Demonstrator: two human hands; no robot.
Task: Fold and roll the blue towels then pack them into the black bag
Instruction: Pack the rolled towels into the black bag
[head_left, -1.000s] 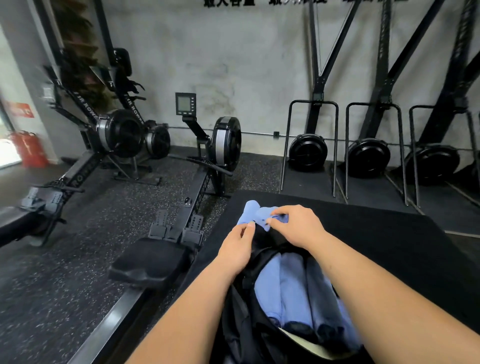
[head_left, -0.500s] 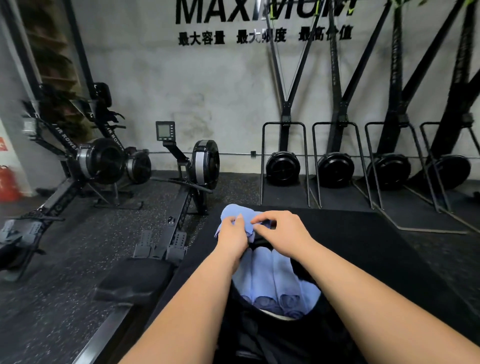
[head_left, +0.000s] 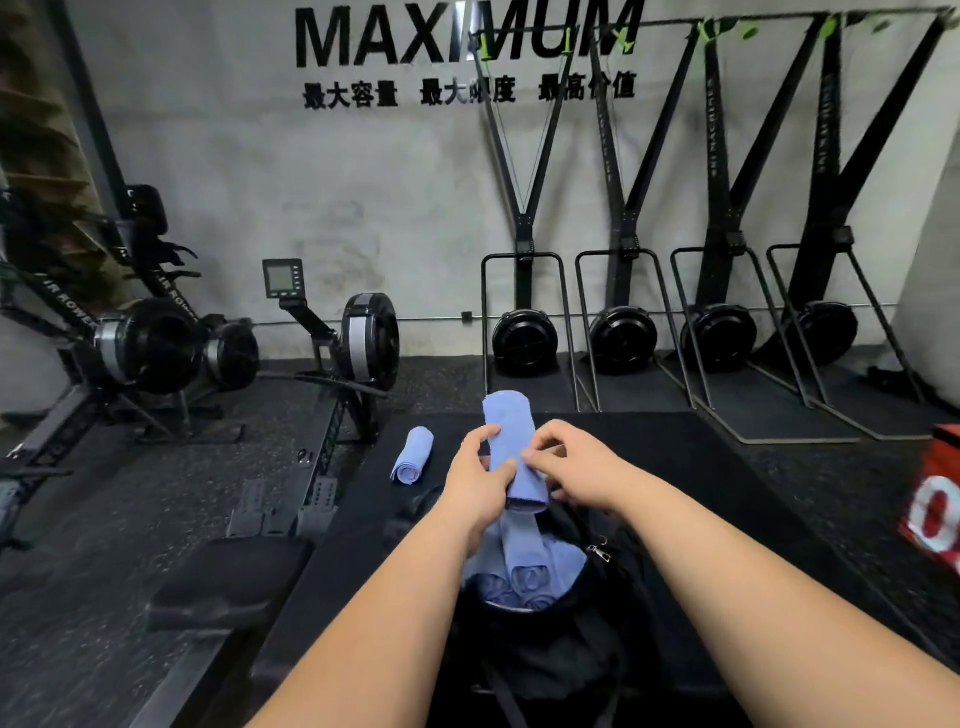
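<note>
The packing looks well advanced, in my judgement, but not finished. Several rolled towels (head_left: 524, 577) already stand side by side inside the open black bag (head_left: 545, 660), which lies near the person on the black mat (head_left: 753, 467); their spiral ends face the camera. One more blue roll (head_left: 511, 452) is held in the air just above the far part of the bag mouth, and another small roll (head_left: 413, 454) lies alone on the mat, to the left of the hands and apart from the bag. So at least these two must go in; whether more towels wait out of view I cannot tell. The left hand (head_left: 478, 486) grips the held roll from its left side, fingers and thumb curled round it. The right hand (head_left: 571, 467) pinches the right edge of the same roll with its fingertips, the other fingers bent and holding nothing else
</note>
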